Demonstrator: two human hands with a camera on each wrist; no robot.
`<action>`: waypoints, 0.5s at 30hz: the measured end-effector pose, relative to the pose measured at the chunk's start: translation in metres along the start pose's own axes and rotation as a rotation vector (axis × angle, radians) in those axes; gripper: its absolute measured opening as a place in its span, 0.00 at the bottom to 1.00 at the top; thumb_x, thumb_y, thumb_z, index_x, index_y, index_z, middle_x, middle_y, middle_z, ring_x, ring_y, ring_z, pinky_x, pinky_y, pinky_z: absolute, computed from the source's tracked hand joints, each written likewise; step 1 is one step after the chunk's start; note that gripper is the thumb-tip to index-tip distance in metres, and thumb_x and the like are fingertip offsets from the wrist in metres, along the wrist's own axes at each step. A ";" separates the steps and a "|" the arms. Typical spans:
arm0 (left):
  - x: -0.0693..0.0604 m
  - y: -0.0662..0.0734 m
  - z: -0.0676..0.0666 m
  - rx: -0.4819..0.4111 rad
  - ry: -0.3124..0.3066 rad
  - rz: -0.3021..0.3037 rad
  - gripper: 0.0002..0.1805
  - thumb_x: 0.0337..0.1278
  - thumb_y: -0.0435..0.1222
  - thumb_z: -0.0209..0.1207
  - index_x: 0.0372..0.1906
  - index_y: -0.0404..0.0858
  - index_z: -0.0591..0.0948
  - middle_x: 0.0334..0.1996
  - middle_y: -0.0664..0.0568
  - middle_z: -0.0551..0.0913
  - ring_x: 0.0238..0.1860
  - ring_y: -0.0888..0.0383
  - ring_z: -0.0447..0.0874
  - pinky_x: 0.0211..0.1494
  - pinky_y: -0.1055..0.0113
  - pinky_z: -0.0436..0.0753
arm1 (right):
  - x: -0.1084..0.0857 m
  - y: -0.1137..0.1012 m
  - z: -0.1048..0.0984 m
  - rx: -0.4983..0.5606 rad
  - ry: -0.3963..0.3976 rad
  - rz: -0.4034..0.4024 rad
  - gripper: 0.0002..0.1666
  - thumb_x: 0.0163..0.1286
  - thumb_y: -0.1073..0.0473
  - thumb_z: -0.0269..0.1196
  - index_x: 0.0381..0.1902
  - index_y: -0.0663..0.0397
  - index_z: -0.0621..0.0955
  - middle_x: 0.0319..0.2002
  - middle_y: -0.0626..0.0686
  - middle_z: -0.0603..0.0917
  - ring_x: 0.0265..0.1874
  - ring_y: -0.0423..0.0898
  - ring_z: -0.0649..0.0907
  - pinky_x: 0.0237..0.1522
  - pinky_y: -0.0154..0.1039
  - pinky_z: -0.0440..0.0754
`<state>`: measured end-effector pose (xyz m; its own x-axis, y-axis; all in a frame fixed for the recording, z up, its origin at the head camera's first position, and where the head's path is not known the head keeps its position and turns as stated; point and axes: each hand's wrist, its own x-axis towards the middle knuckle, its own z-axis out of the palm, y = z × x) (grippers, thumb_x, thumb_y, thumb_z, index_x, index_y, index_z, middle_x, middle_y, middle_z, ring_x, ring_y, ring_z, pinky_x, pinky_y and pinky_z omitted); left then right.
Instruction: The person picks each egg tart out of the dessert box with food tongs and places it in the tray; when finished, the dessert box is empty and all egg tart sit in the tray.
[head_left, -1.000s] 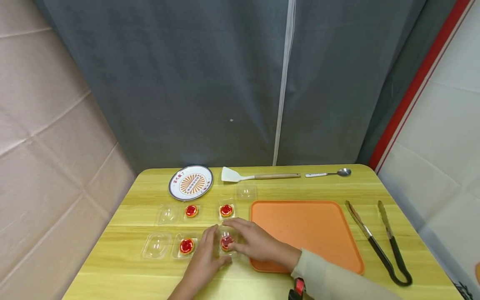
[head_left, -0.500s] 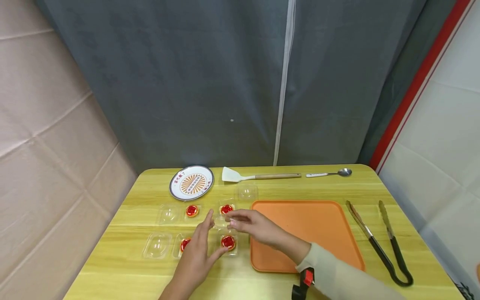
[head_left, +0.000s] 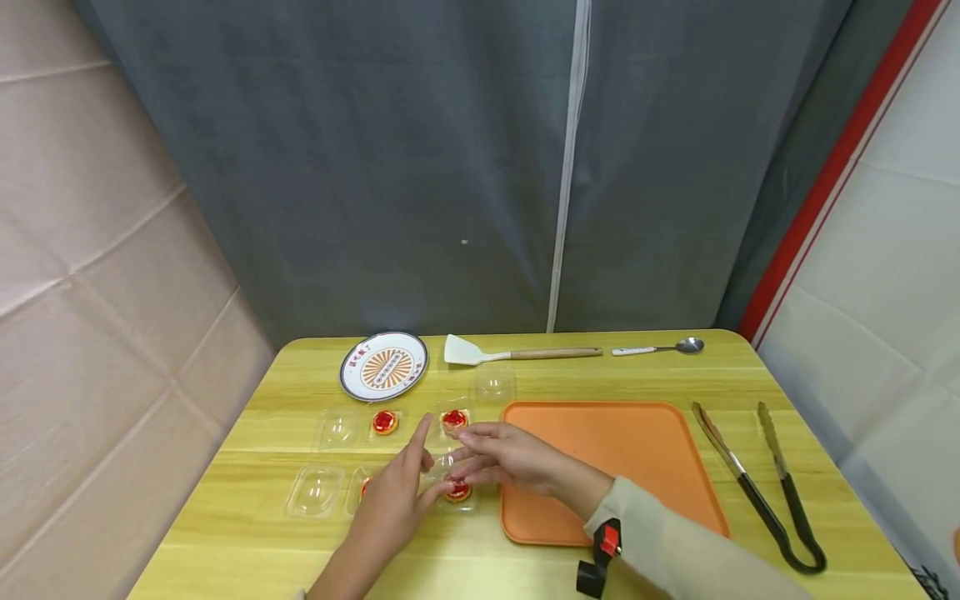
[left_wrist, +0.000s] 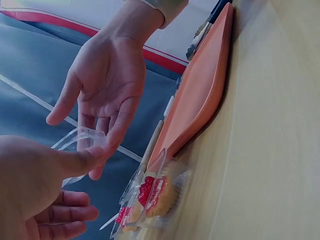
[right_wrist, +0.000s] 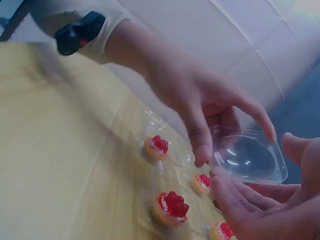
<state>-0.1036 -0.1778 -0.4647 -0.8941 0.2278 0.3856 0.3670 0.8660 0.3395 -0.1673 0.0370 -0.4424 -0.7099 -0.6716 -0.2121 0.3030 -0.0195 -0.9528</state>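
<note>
The head view looks forward and down from above the near edge of the tabletop (head_left: 225, 550), the farthest back of the three, with the grey curtain (head_left: 375, 167) filling its upper half. The left wrist view sits low and close, turned on its side, facing across to the right hand (left_wrist: 112, 75) and the orange tray (left_wrist: 192, 92), which the head view shares. The right wrist view, also close and tilted, faces the opposite way, toward the left hand (right_wrist: 280, 210) and pale wall (right_wrist: 220, 45). Both wrist views share the clear lid (right_wrist: 247, 157) and tarts (right_wrist: 172, 207).
</note>
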 end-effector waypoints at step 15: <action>0.007 -0.013 -0.011 -0.229 -0.207 -0.230 0.56 0.53 0.47 0.76 0.79 0.30 0.57 0.23 0.62 0.74 0.22 0.67 0.70 0.26 0.72 0.74 | 0.010 0.011 0.010 -0.607 0.104 -0.216 0.58 0.60 0.62 0.78 0.82 0.47 0.59 0.70 0.57 0.74 0.57 0.51 0.82 0.48 0.30 0.86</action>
<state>-0.1120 -0.1925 -0.4566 -0.9840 0.1450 0.1034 0.1780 0.7884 0.5888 -0.1645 0.0230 -0.4532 -0.7818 -0.6235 0.0069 -0.2447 0.2967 -0.9231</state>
